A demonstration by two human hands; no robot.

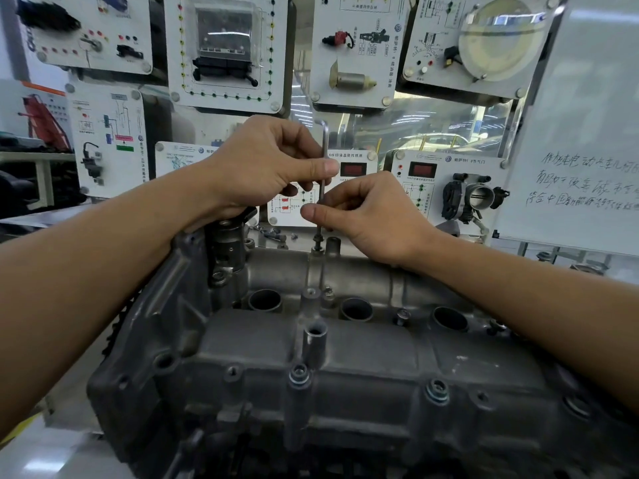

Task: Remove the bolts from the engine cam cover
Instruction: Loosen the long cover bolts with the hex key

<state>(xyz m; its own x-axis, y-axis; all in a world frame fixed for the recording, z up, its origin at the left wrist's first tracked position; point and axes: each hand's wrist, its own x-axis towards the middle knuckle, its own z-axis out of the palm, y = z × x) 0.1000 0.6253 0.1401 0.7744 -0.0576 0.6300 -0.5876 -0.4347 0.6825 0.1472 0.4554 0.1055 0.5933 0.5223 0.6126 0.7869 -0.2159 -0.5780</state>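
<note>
Our left hand (266, 164) and right hand (366, 216) pinched the hex key (323, 174) upright, likely to spin the bolt (317, 240) at 12 o'clock on the cam cover (311, 347).

Left hand (273, 164) above right hand (366, 216), both pinching.

You are facing white display boards (349, 74) hanging ahead, and a whiteboard (587, 115) with writing is standing on the right.

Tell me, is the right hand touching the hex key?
Touching. The head view shows the right hand pinching the hex key shaft between thumb and forefinger, below the left hand.
</note>
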